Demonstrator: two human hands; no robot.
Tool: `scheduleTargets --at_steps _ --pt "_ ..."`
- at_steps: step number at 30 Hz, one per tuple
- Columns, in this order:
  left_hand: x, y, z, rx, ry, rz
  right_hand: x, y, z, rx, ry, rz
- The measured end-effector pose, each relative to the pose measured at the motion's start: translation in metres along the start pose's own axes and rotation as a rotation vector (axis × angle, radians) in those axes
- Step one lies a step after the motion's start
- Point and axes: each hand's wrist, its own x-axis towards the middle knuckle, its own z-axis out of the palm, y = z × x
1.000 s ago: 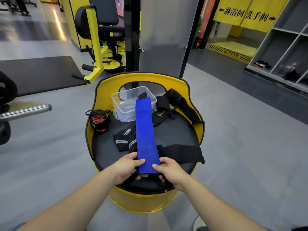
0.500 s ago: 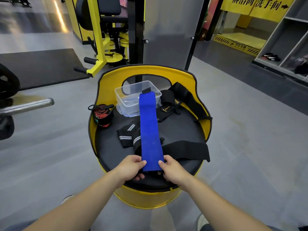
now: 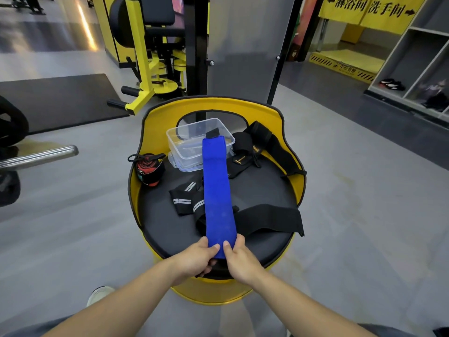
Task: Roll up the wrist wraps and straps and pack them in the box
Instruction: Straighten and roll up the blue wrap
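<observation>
Pinching the near end of the blue wrist wrap [image 3: 218, 203], the left hand [image 3: 194, 260] and right hand [image 3: 240, 261] sit side by side at the near edge of the black seat [image 3: 262, 186], thumbs on top and fingers curled under. From there the wrap runs flat and straight over the black striped wraps [image 3: 183, 199] and a black strap [image 3: 267, 218]. Its far end rests on the clear plastic box [image 3: 187, 144] near the far edge. A rolled red-and-black wrap [image 3: 149, 170] stands by the left edge.
</observation>
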Motion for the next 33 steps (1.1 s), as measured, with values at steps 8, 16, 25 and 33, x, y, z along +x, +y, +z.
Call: scheduleTargets --at_steps 8,16,25,33 --pt "-0.002 0.003 -0.012 -0.087 0.017 0.047 0.001 -0.008 -0.03 0.262 -0.106 0.003" --pt "-0.001 -0.004 -0.012 -0.126 0.152 -0.025 -0.009 0.003 -0.036 0.25 -0.004 -0.049" --pt "-0.008 -0.012 -0.004 -0.182 0.206 0.166 -0.01 0.006 -0.03 0.282 0.029 -0.028" --pt "-0.009 -0.017 -0.001 -0.055 0.324 0.231 -0.008 0.008 -0.026 0.247 0.021 -0.037"
